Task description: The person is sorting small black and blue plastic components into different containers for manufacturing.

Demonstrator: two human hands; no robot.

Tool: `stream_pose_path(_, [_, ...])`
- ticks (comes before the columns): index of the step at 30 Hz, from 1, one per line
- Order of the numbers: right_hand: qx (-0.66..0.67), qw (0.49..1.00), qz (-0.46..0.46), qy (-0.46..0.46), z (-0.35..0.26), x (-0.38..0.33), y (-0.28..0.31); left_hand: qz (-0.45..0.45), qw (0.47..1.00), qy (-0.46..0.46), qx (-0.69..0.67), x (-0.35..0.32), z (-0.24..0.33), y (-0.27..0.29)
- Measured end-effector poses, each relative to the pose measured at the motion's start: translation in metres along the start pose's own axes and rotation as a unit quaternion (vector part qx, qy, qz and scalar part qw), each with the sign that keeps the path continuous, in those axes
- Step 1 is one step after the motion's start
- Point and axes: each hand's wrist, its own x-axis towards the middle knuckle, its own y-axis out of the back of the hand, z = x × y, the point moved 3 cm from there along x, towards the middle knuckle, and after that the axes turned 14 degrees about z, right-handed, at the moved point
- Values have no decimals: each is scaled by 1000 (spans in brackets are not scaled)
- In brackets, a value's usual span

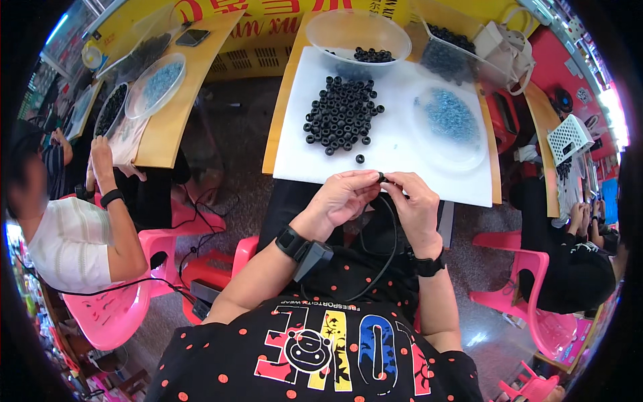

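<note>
Head view: the fingers [362, 178] of the left hand [341, 197] and right hand [416, 206] pinch together on a small black bead-like piece [382, 177] at the near edge of a flat white sheet [295, 114] on a light wooden bench [270, 155]. One loose black bead [360, 159] lies between the hands and a heap of round black beads [341, 114]. Beyond the heap stands a clear plastic bowl [335, 35]; right, a clear shallow dish [462, 159] holds pale blue bits [447, 115]. Far right are a clear plastic bin [447, 63] and a beige bag [501, 50].
</note>
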Motion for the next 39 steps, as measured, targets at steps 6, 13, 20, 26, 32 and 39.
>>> stream_pose_path(6, [55,992,31,-110,1,-7,-3,1,1000,-9,-23,-5,-1,-5])
stream_pose_path(13, [88,985,22,-145,9,-9,3,33,999,-19,-15,-9,0,-7])
stream_pose_path(20, [56,991,18,-121,1,-7,3,12,999,-40,-11,-12,2,-11])
stream_pose_path(26, [72,988,35,-132,-2,-10,3,-29,998,-63,3,-17,6,-16])
stream_pose_path(32, [84,982,64,-154,1,-13,5,-14,998,-60,-9,-17,5,-17])
stream_pose_path(39, [52,990,60,-117,-2,-11,5,32,998,-44,9,-13,-2,-12])
